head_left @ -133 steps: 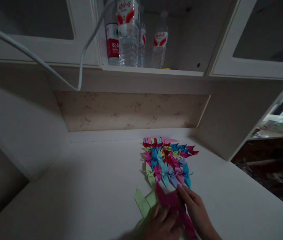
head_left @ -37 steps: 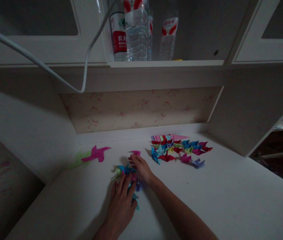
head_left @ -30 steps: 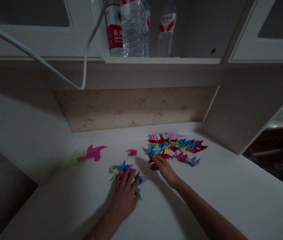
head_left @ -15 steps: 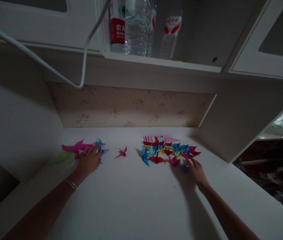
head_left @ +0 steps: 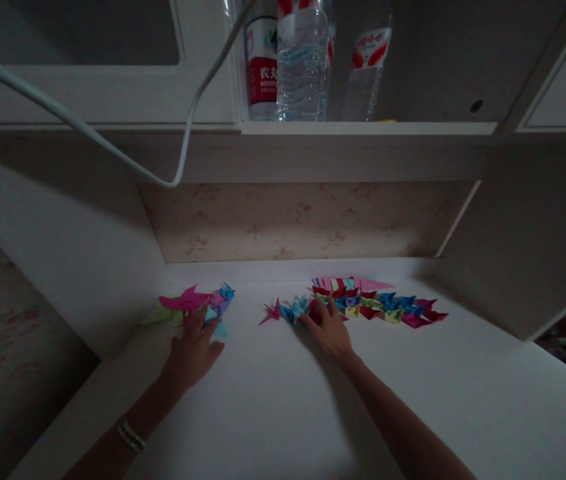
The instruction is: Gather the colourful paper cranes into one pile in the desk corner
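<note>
My left hand point(head_left: 191, 350) lies flat with fingers spread on the white desk point(head_left: 283, 413), its fingertips touching a small heap of folded paper cranes point(head_left: 215, 305) beside larger pink and green folded paper pieces point(head_left: 183, 303). My right hand point(head_left: 329, 329) rests palm down with fingers stretched out on the left end of a row of coloured paper cranes point(head_left: 383, 307). A single magenta crane point(head_left: 269, 312) and a blue one lie just left of its fingers. Flat coloured paper strips point(head_left: 347, 283) lie behind the row.
Plastic water bottles point(head_left: 303, 60) stand on the shelf above the desk. A white cable point(head_left: 113, 150) hangs across the upper left. Cabinet side walls close in the desk at left and right, and a floral back panel point(head_left: 303, 220) stands behind.
My right hand has moved left from the row's right end to its left end. The loose cranes by the row now sit closer together. My left hand stays at the left heap.
</note>
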Demonstrator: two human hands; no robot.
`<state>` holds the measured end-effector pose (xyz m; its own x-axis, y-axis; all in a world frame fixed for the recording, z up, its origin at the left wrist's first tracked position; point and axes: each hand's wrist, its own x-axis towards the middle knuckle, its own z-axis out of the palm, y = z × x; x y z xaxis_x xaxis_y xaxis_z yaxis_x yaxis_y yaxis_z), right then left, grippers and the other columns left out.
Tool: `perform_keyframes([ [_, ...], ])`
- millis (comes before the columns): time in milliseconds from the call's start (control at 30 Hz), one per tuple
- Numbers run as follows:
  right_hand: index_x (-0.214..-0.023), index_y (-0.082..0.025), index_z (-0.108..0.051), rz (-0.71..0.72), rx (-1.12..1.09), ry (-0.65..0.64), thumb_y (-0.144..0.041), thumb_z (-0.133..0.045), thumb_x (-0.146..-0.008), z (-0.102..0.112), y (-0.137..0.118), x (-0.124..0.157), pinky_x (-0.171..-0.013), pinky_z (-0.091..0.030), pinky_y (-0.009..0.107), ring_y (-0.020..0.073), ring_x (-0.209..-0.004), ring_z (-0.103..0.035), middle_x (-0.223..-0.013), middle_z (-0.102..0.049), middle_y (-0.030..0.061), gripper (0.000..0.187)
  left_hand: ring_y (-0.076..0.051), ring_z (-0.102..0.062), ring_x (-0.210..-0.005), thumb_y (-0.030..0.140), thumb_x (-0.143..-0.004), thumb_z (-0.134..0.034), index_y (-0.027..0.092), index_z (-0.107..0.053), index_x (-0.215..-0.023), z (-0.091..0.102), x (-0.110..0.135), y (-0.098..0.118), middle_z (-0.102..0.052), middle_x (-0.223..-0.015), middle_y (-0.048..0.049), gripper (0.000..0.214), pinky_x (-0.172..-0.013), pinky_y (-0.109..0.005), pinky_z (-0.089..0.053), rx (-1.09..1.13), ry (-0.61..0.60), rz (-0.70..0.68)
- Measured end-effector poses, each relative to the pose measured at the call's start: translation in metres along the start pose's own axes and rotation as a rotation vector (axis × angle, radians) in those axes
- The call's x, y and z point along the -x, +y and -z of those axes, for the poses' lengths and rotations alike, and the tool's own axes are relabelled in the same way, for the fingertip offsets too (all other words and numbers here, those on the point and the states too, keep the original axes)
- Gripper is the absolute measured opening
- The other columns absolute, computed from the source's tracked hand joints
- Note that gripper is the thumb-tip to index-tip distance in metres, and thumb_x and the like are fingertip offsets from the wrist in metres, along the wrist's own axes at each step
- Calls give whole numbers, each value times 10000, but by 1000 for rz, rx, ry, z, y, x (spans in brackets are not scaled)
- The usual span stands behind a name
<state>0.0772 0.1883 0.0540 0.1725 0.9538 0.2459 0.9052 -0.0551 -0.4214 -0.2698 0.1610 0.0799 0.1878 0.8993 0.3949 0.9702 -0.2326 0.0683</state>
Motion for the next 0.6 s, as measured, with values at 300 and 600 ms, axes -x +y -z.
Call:
perform_keyframes([
  [300,-1414,-305,-308,25,136,-282,-666,-604,-674,-17,-59,-33,-951,-349,480,378,-1320,-271,-1489,-234,119,876,-283,-379,-1306,295,-862,-508,255,-594,-1169,7,69,35,-473,-1359,-81,321,-1048,-466,-393,128,43,-138],
  [600,-1315,-196,-478,12,219,-418,-642,-663,-595,-20,-63,-77,-871,-410,499,427,-1173,-462,-1332,-444,205,866,-239,-531,-1157,291,-869,-503,234,-654,-995,-6,65,38,-574,-1187,-84,205,-983,-422,-474,443,46,81],
])
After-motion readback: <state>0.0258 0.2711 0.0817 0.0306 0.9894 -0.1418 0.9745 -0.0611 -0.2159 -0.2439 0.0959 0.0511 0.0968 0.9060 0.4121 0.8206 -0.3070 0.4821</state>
